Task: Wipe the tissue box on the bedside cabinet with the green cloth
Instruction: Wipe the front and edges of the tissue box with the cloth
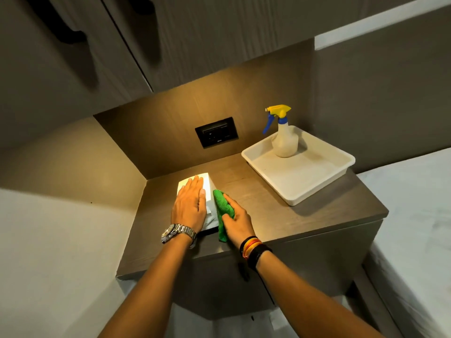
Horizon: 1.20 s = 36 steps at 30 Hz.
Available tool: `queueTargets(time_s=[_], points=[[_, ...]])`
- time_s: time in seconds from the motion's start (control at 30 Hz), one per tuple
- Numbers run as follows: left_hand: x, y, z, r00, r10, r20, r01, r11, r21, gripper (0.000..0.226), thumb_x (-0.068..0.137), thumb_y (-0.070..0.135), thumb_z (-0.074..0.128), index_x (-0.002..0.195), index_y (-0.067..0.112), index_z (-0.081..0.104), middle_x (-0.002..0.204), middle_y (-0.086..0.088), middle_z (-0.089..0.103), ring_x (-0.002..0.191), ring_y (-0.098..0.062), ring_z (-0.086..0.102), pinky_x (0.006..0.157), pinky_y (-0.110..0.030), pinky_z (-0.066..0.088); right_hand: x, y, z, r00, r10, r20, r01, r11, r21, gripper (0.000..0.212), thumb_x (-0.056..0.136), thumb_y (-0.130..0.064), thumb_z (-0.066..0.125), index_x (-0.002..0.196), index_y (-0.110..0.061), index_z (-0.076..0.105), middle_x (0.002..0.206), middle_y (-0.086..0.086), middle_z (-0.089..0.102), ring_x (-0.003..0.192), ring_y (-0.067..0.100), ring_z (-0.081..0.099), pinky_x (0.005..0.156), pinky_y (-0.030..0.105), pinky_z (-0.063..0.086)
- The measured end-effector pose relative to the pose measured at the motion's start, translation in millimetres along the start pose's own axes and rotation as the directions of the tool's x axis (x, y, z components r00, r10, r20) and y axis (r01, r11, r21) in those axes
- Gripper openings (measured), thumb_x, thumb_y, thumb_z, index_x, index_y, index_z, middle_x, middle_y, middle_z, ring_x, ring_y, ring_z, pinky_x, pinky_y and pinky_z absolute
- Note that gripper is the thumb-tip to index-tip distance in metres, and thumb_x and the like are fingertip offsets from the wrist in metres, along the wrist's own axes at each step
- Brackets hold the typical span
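Under left hand (189, 208): tissue box (209, 191) top hidden | green cloth (222, 211) partly covered

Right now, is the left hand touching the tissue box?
Touching. The head view shows the left hand lying flat on top of the tissue box, with no gap visible.

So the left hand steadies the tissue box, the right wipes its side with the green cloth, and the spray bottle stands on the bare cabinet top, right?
Not quite: the head view shows the spray bottle standing in the white tray. The rest holds.
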<state>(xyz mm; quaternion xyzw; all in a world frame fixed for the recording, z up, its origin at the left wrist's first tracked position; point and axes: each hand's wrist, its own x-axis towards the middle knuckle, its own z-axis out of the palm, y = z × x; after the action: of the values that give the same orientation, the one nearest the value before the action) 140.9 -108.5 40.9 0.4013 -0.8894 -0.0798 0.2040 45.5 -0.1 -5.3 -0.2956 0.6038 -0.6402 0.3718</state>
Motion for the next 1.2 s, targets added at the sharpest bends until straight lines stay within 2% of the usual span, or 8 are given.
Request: queueTargets(time_s=[0.13,0.27,0.4,0.5,0.73,0.87,1.07,1.2], points=[[2.4,-4.3,3.6,1.0,0.014,-0.002,-0.014,1.0,0.017,0.061,0.1,0.042,0.024,0.151,0.015,0.042,0.157,-0.007,0.041,0.147,-0.022,0.035,0.121,-0.038,0.024,34.8,-4.6,1.6,0.998,0.063,-0.018,-0.062,0.996,0.061,0.06,0.083,-0.001,0.044,0.132,-0.034,0.056,0.129,-0.003,0.064,0.116,0.018,0.06,0.097,0.032,0.051],[4.6,-9.5,5.3,1.0,0.015,0.003,-0.015,1.0,0.013,0.069,0.097,0.052,0.016,0.152,0.018,0.041,0.158,-0.004,0.04,0.148,-0.021,0.034,0.121,-0.038,0.024,58.3,-20.5,1.4,0.999,0.044,0.018,-0.047,0.987,0.154,0.052,0.088,-0.001,0.044,0.131,-0.027,0.059,0.132,0.0,0.062,0.119,0.02,0.058,0.092,0.025,0.05],[8.8,-15.7,1.8,0.998,0.055,0.022,-0.055,0.998,0.01,0.066,0.098,0.048,0.018,0.15,0.015,0.044,0.157,-0.007,0.042,0.147,-0.02,0.035,0.122,-0.037,0.024,21.0,-20.7,0.7,0.996,-0.081,0.042,0.074,0.987,0.145,0.061,0.087,0.009,0.04,0.138,-0.022,0.052,0.141,-0.007,0.051,0.13,0.007,0.046,0.104,0.015,0.038],[9.2,-19.5,-0.3,0.996,0.079,0.036,-0.079,0.997,0.001,0.065,0.099,0.046,0.019,0.15,0.014,0.043,0.157,-0.008,0.042,0.147,-0.021,0.035,0.123,-0.036,0.023,-12.1,0.4,0.1,0.992,-0.123,0.037,0.118,0.987,0.111,0.062,0.086,0.009,0.041,0.138,-0.024,0.051,0.145,-0.009,0.047,0.133,0.003,0.042,0.11,0.017,0.033],[9.1,-21.0,2.0,0.998,0.063,0.022,-0.062,0.998,-0.011,0.055,0.102,0.038,0.027,0.151,0.018,0.041,0.158,-0.005,0.041,0.147,-0.021,0.035,0.123,-0.04,0.025,57.8,-12.1,1.4,0.997,0.079,-0.008,-0.078,0.989,0.122,0.049,0.089,-0.004,0.044,0.125,-0.032,0.063,0.124,-0.003,0.064,0.114,0.02,0.06,0.093,0.035,0.053],[8.4,-22.8,3.1,0.999,0.047,0.023,-0.047,0.999,-0.009,0.058,0.101,0.043,0.024,0.152,0.02,0.04,0.158,-0.004,0.04,0.147,-0.019,0.034,0.123,-0.04,0.025,80.6,-29.0,4.9,1.0,-0.007,0.014,0.005,0.995,0.098,0.046,0.089,-0.006,0.046,0.126,-0.029,0.063,0.13,-0.005,0.063,0.118,0.017,0.057,0.099,0.03,0.047],[9.3,-25.2,4.8,0.998,0.054,0.023,-0.054,0.998,-0.018,0.057,0.102,0.042,0.025,0.151,0.019,0.042,0.157,-0.004,0.042,0.147,-0.018,0.035,0.123,-0.038,0.026,16.6,-7.8,9.4,0.976,-0.217,0.005,0.217,0.976,0.01,0.062,0.085,0.008,0.041,0.138,-0.023,0.052,0.147,-0.001,0.049,0.135,0.008,0.043,0.112,0.024,0.035],[9.5,-22.0,1.6,0.997,0.058,0.04,-0.058,0.998,-0.006,0.058,0.101,0.041,0.023,0.152,0.019,0.041,0.158,-0.004,0.04,0.148,-0.018,0.033,0.123,-0.04,0.025,-2.1,12.9,3.4,0.98,-0.197,-0.018,0.196,0.98,-0.028,0.062,0.085,0.006,0.042,0.137,-0.027,0.053,0.147,-0.003,0.049,0.135,0.009,0.044,0.111,0.023,0.035]])
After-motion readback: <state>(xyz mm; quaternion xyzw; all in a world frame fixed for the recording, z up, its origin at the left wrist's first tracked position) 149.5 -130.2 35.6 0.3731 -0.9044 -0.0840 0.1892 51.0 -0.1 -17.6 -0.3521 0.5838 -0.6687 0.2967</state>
